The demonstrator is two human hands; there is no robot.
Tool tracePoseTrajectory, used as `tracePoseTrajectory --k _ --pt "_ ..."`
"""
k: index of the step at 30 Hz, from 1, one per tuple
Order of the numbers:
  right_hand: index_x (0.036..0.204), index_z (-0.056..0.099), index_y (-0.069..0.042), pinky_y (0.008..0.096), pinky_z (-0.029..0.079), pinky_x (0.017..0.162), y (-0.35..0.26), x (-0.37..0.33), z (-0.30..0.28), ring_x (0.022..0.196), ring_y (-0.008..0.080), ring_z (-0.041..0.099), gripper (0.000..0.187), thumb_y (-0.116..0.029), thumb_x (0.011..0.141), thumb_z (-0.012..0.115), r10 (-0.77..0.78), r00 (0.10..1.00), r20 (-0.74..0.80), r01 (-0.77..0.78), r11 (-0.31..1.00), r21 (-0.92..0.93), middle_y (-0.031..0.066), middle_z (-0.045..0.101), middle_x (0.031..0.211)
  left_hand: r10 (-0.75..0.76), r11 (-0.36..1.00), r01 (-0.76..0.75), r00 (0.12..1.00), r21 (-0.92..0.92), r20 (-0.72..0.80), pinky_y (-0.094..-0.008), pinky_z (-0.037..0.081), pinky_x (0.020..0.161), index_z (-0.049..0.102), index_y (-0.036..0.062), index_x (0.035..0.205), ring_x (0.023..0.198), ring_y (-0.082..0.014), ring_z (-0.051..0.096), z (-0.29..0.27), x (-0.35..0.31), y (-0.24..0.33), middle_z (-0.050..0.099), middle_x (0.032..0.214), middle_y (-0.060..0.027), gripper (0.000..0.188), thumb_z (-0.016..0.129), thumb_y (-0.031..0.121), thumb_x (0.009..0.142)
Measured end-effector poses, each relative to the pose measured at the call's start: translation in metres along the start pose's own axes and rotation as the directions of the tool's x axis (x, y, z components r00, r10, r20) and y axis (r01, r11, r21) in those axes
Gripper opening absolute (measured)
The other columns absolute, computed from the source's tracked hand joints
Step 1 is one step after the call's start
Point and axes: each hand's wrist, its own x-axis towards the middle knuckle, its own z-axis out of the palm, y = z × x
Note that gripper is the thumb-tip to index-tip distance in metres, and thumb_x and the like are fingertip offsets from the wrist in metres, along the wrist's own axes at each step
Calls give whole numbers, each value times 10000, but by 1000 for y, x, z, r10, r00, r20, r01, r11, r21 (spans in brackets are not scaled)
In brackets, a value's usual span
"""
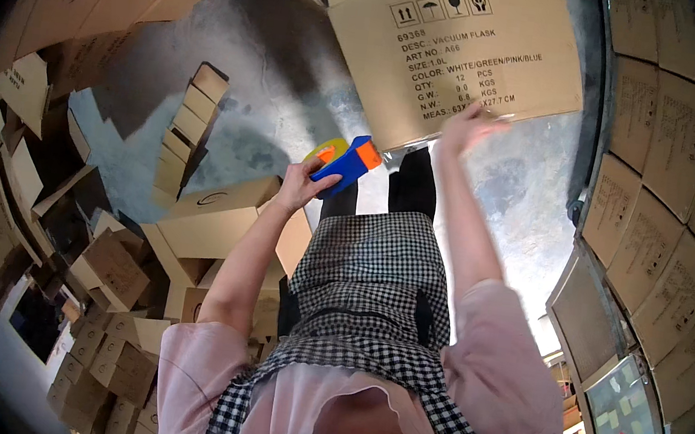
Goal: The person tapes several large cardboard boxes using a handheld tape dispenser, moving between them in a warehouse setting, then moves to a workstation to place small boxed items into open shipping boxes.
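My left hand (303, 186) is closed round a tape dispenser (342, 170) with a blue body, an orange front end and a yellow roll of tape. The dispenser is beside the near left corner of a large brown cardboard carton (469, 55), which bears printed handling symbols and lines of text. My right hand (470, 132) is at the carton's near edge, fingers stretched out and somewhat blurred by motion. Whether it touches the cardboard I cannot tell. A shiny clear strip shows along part of that edge.
Tall stacks of cartons (651, 183) line the right side, above a glass-fronted cabinet (621, 411). Open and folded boxes (114, 268) crowd the left, with an open carton (219, 215) close to my left arm. A cardboard divider (191, 126) is on the grey floor (250, 60).
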Motion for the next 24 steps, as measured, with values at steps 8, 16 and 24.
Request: tracePoseTrajectory --k 8,16,24 --pt "1513 -92 -57 446 485 971 -13 -35 -4 1216 405 514 736 -265 1022 416 241 970 -43 -226 948 223 286 363 1448 53 997 -47 994 -67 97 -314 525 766 663 -62 1056 794 -145 636 -28 13 -88 687 856 -129 575 846 359 710" --pt "1514 2 -27 461 518 911 -3 -31 5 1153 412 561 735 -304 1005 455 274 948 -159 -250 956 153 285 454 1377 145 920 -99 985 379 -94 -422 532 754 652 -32 1006 810 -332 684 49 39 -4 700 873 -179 563 726 474 771" --pt "1513 34 -57 497 430 1028 13 -59 -5 1368 410 322 895 -532 936 525 371 927 60 -373 884 283 242 145 1551 -56 442 63 998 895 -42 -452 517 744 610 25 1049 840 -296 700 69 79 -13 706 885 -167 389 570 375 884"
